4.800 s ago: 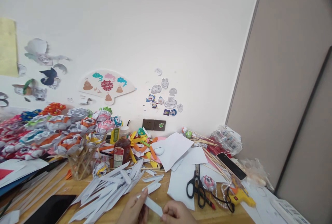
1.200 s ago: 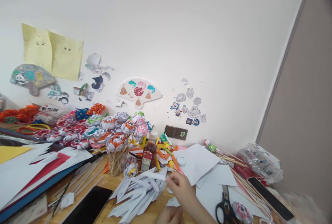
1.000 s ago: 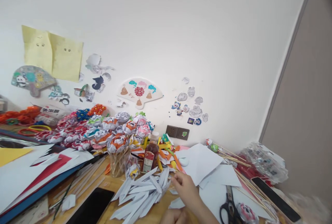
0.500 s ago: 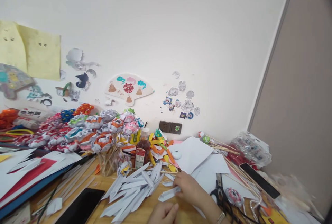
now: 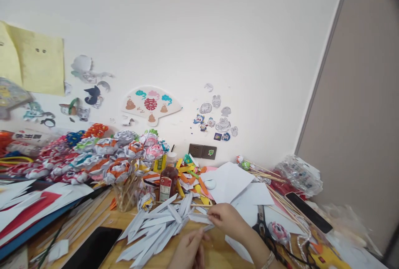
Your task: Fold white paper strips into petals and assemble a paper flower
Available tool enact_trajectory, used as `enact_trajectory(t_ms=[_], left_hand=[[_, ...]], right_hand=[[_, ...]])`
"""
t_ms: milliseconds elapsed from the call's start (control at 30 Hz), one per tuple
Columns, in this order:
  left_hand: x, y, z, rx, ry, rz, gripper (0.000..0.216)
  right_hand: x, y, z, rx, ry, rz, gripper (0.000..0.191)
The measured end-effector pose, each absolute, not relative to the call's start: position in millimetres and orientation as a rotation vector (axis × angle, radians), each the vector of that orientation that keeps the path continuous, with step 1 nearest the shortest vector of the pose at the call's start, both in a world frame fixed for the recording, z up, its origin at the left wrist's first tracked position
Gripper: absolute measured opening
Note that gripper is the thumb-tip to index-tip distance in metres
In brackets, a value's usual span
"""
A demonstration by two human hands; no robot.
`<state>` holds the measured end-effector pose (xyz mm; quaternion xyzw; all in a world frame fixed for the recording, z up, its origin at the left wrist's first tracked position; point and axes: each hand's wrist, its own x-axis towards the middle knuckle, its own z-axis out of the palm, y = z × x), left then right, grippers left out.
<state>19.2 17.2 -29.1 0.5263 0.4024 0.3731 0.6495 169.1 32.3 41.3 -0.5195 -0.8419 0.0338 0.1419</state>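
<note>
We had our right hand [image 5: 228,219] curled, fingers nearly together, at one end of a white paper strip [image 5: 198,218] beside the heaped strips [image 5: 157,228]; whether it or our half-closed left hand [image 5: 189,249] gripped anything, we couldn't tell.

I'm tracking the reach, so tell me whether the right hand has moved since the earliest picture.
Yes: judged against the wall socket, the right hand has moved forward over the table, nearer the socket.
</note>
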Motion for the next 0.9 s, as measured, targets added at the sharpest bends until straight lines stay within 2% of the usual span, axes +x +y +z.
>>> enact_trajectory(t_ms=[167,400,533,733,900], left_hand=[[14.7,21.5,-23.7,1.087,0.851,0.851,0.066],[15.1,29.7,-37.8,1.018,0.837,0.888,0.060],[16.6,33.4,-41.5,0.992,0.790,0.825,0.064],[16.0,37.0,-39.6,0.935,0.784,0.763,0.074],[14.9,32.8,-38.6,0.837,0.797,0.969,0.066]], right_hand=[[160.3,18.4,49.3,-1.324,-2.415,0.304,0.026],[138.0,9.6,47.9,-1.440,-2.526,-0.012,0.024],[132.2,5.5,50.0,-1.420,-2.592,-0.177,0.025],[135.1,0.2,56.7,-1.351,-2.662,-0.176,0.022],[137.2,1.0,55.2,-1.297,-2.677,-0.139,0.029]])
